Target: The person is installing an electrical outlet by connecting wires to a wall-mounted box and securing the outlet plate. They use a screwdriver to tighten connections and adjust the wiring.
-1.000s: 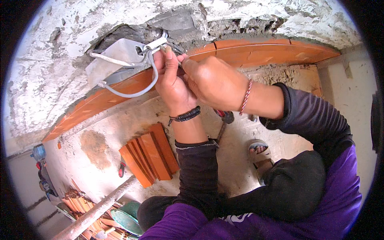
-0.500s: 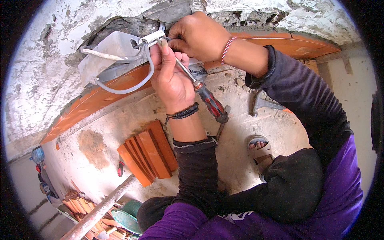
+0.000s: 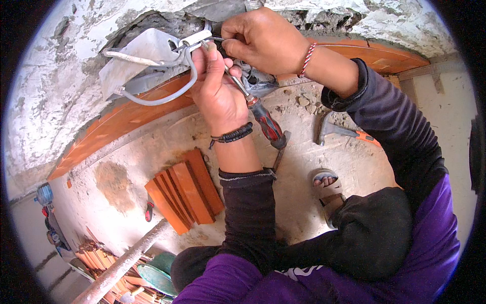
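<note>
Fingers of the left hand are clamped round a red-and-black-handled metal screwdriver, slanted below a small white tube. Plus 1 thin grey wire is pinched in the right hand, right by that tube.

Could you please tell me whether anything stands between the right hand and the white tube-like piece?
Nothing visible blocks the gap between the right hand and the white tube-like piece; only a thin grey wire spans it, apparently pinched by that hand. The left hand, with the screwdriver, is just below.
</note>
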A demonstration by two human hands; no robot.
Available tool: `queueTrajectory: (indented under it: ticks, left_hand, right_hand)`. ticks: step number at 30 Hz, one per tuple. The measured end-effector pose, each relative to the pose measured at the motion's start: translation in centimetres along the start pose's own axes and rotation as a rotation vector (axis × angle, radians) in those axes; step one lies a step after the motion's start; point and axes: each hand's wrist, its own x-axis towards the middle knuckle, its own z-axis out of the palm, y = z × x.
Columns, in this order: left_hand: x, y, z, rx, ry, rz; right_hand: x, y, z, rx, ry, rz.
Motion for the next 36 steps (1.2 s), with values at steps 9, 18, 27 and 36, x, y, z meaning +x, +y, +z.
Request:
queueTrajectory:
  ticks: [9,18,27,36]
  left_hand:
    - [-1.0,-0.2,-0.1,-0.049,-0.102,-0.037]
    - [-2.1,-0.2,0.4,0.09,0.021,0.013]
    - [-2.8,0.8,1.9,0.305,0.075,-0.069]
    - [-2.2,0.9,3.1,0.118,0.128,-0.129]
  right_hand:
    - [-0.3,1.1,0.8,0.082,-0.087,0.01]
    - [0.1,-0.2,0.0,0.396,-0.125,0.243]
    - [-0.1,-0.9,-0.3,0.152,-0.046,0.058]
    - [-3.9,-4.1,0.2,0.367,-0.051,0.444]
